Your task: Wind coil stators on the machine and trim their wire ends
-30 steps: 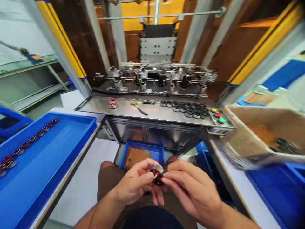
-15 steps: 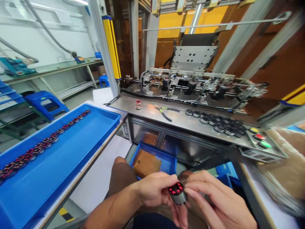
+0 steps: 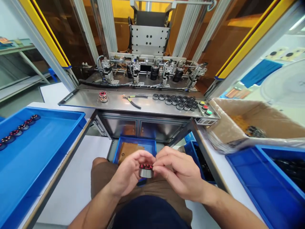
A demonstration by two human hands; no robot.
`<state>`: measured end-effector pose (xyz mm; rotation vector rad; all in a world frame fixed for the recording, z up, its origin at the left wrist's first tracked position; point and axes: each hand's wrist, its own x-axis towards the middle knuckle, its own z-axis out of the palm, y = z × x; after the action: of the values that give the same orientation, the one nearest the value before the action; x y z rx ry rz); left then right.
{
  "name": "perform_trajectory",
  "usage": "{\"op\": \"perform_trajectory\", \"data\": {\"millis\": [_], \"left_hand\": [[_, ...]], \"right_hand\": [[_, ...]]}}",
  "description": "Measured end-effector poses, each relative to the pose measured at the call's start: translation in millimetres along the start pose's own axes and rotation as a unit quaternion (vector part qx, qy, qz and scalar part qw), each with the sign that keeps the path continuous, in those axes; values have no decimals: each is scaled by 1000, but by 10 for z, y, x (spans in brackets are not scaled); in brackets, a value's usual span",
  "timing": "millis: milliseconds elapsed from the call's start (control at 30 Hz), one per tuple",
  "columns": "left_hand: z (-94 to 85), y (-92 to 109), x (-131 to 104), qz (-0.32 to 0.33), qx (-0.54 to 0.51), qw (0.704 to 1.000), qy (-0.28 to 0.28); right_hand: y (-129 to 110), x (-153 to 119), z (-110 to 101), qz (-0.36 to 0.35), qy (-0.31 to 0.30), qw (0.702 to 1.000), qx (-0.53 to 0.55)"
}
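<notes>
A small round part (image 3: 146,172) with a silver side and red windings on top is held above my lap. The fingers of my left hand (image 3: 130,173) wrap round its left and back. My right hand (image 3: 181,173) pinches at its right edge, thumb and forefinger pressed together; whether a wire lies between them is too small to tell. Two stacked red-and-silver parts (image 3: 103,97) stand on the steel bench (image 3: 88,99). Right of them lie green-and-black pliers (image 3: 134,101). Many black-topped parts (image 3: 177,101) are grouped farther right.
On the left, a blue tray (image 3: 45,152) holds a row of red-wound parts. A machine (image 3: 152,68) stands behind the bench. Coloured buttons (image 3: 205,107), a cardboard box (image 3: 228,130) and a blue bin (image 3: 247,171) are at the right. Another blue tray (image 3: 135,140) sits below.
The view has swung right, bringing the box and bin fully in. The round part is now more upright, its silver side facing me, and both hands remain at it.
</notes>
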<state>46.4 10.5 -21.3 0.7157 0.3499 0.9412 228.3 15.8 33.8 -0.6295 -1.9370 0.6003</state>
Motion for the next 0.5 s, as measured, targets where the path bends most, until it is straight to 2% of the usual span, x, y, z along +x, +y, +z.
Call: {"op": "perform_trajectory", "data": {"millis": [67, 133, 300, 400, 500], "left_hand": [[-32, -21, 5, -106, -22, 992, -65], [-49, -27, -7, -135, -24, 987, -83], [4, 9, -45, -52, 25, 998, -4], [54, 13, -43, 27, 43, 998, 38], [67, -1, -23, 116, 49, 990, 56]], "right_hand": [[19, -20, -23, -14, -13, 1000, 1], [24, -43, -50, -12, -21, 1000, -16], [-20, -79, -78, 21, -4, 997, -71], [-36, -88, -55, 66, 28, 995, -76], [-16, -88, -25, 93, 53, 993, -43]]}}
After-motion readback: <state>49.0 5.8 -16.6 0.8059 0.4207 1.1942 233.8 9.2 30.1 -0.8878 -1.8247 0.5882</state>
